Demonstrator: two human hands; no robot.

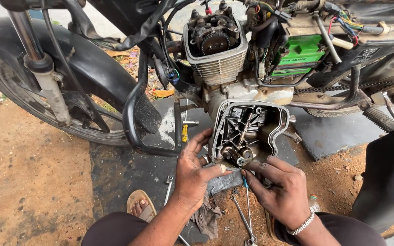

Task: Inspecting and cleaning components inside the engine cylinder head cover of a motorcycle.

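Observation:
A motorcycle stands in front of me with its engine's side cover off, and the open crankcase [251,130] shows shafts and inner parts. My left hand [196,175] rests against the lower left rim of the case, thumb pointing at a shaft end [241,161]. My right hand [277,187] sits just below the case and pinches a thin blue-handled tool [245,183] near that shaft. The cylinder head [214,43] above is also uncovered, with a sprocket visible.
Front wheel [33,91] and black crash guard [135,118] stand to the left. A green battery [297,54] and drive chain [343,86] are to the right. Wrenches [245,218], a rag [208,216] and a yellow-handled tool [184,133] lie on the ground. My sandalled foot [140,207] is below.

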